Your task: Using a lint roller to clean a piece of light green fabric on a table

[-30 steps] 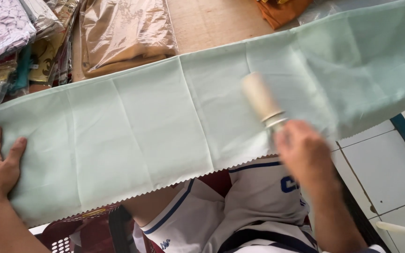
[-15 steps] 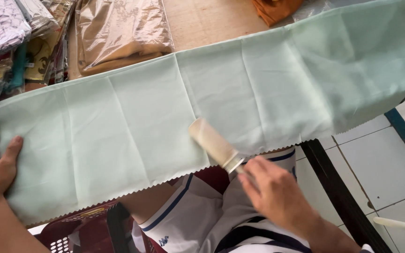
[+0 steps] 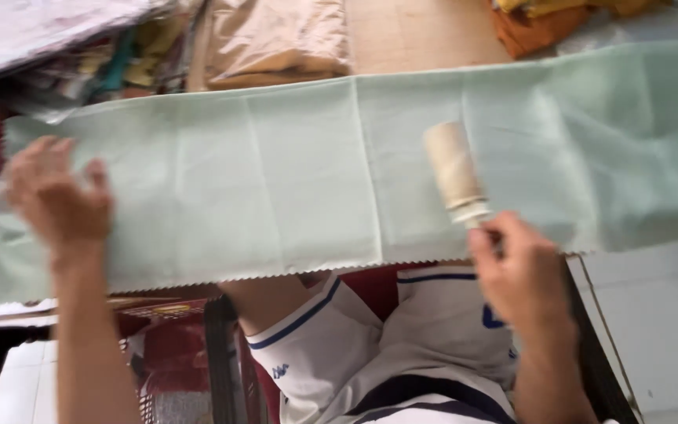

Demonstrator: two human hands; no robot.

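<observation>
Lint roller on pale green cloth, both hands at work.

Right hand [image 3: 523, 271], lower right of frame, grips handle of cream lint roller [image 3: 453, 169]; roller lies on the green cloth [image 3: 292, 180] right of centre. Left hand [image 3: 58, 200], left side, fingers spread wide, flat on cloth. Cloth spans worktop [image 3: 417, 35] w/ zigzag edge nearest. Folded tan fabric [image 3: 276, 39] at top centre, orange fabric [image 3: 543, 20] upper right.

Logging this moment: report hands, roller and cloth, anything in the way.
Left hand flat on pale green cloth, far end. Right hand grips lint roller, head on cloth. Folded fabric stacks behind cloth, not in the roller's way.
</observation>
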